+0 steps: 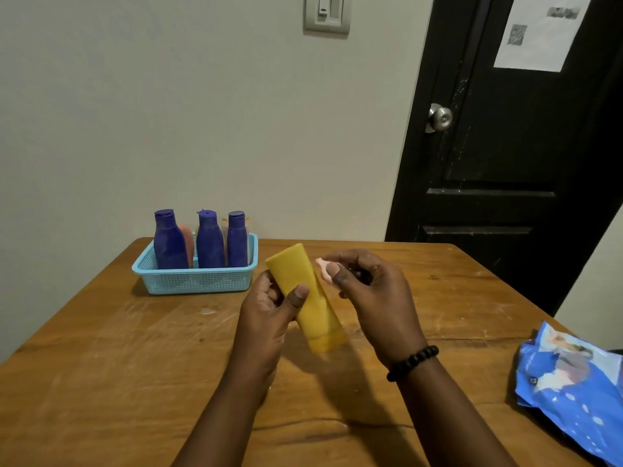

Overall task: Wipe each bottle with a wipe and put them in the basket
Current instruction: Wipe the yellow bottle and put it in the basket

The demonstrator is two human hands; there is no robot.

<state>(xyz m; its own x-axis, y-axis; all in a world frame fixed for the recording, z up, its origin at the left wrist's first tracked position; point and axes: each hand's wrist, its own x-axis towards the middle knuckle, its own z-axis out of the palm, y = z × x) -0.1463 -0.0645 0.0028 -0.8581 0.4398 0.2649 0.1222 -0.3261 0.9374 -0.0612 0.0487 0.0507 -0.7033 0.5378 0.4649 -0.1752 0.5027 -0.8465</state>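
Observation:
My left hand (269, 308) grips a yellow tube-shaped bottle (305, 294) above the middle of the table, tilted with its cap end toward me. My right hand (367, 291) pinches a small crumpled pale pink wipe (324, 269) right beside the bottle's upper end. A light blue basket (195, 281) sits at the back left of the table with three upright purple bottles (209, 241) in it. Pinkish bottles (187, 241) stand partly hidden behind them.
A wooden table (135, 365) fills the foreground. A blue wipes packet (573, 382) lies at its right edge. Behind are a pale wall and a black door (505, 146) with a metal knob. A beaded bracelet circles my right wrist.

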